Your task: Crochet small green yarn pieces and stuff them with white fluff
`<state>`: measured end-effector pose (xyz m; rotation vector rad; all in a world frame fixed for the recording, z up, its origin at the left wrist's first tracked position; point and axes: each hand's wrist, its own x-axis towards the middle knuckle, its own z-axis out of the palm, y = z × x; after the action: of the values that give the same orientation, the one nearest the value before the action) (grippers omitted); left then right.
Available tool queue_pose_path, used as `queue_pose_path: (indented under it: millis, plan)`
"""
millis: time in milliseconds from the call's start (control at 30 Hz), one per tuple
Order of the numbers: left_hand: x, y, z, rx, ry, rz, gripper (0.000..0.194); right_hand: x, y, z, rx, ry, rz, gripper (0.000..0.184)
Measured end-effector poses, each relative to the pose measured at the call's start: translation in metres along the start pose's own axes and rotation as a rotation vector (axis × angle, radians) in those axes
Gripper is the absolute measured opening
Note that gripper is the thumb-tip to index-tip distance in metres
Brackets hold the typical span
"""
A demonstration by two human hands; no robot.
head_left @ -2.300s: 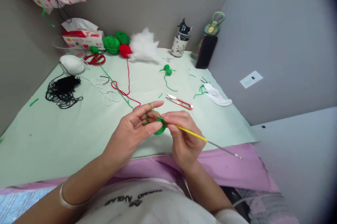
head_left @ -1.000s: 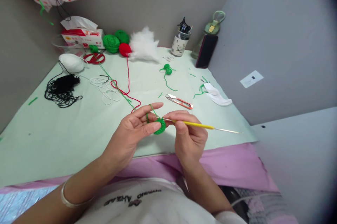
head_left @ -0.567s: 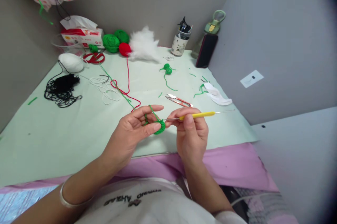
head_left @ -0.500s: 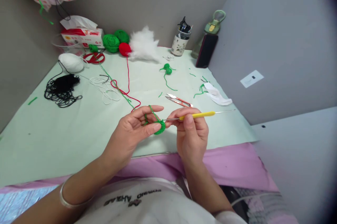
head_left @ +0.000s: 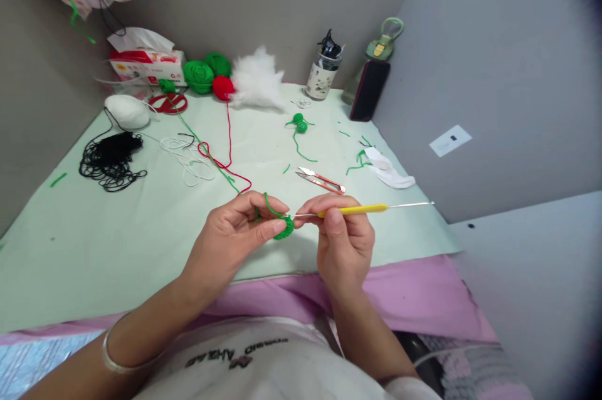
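Between the thumb and fingers of my left hand (head_left: 235, 231) is a small round green crochet piece (head_left: 283, 229). A strand of green yarn (head_left: 267, 201) loops over that hand's index finger. My right hand (head_left: 345, 237) pinches a crochet hook (head_left: 360, 209) by its yellow grip. The hook's thin metal tip points left and meets the upper edge of the green piece, while its other metal end sticks out to the right. Whether the tip sits inside a stitch is too small to tell. Just beyond my hands lie orange-handled thread snips (head_left: 322, 180).
Green yarn balls (head_left: 198, 77), a red yarn ball (head_left: 222, 88) and white stuffing (head_left: 258, 80) line the back. Black yarn (head_left: 113, 158) and a white yarn ball (head_left: 126, 111) lie left. At the right stand a phone (head_left: 370, 91) and a jar of pens (head_left: 322, 77).
My left index finger has lowered a little toward the green piece, and the yarn over it now curves more. The hook has shifted slightly, its right end lower and further right.
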<state>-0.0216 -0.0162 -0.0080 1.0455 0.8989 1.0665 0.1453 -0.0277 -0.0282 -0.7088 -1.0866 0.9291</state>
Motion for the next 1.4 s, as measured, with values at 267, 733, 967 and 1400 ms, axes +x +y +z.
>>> queue_pose_path:
  millis: [267, 733, 967, 1400]
  plan:
    - [-0.002, 0.001, -0.006, 0.062, -0.038, 0.045, 0.008, 0.0, -0.001, 0.0, 0.005, -0.023, 0.006, 0.018]
    - [0.0, 0.0, -0.001, 0.014, 0.005, 0.046, 0.004, -0.001, 0.004, 0.002, -0.016, -0.022, -0.014, 0.016]
    - [0.0, 0.003, 0.005, 0.023, 0.053, 0.032, 0.024, -0.005, 0.011, 0.004, -0.022, 0.018, -0.019, 0.015]
    - [0.002, 0.0, 0.008, -0.077, 0.023, -0.034, 0.049, -0.006, 0.016, -0.003, -0.438, -0.136, -0.267, 0.022]
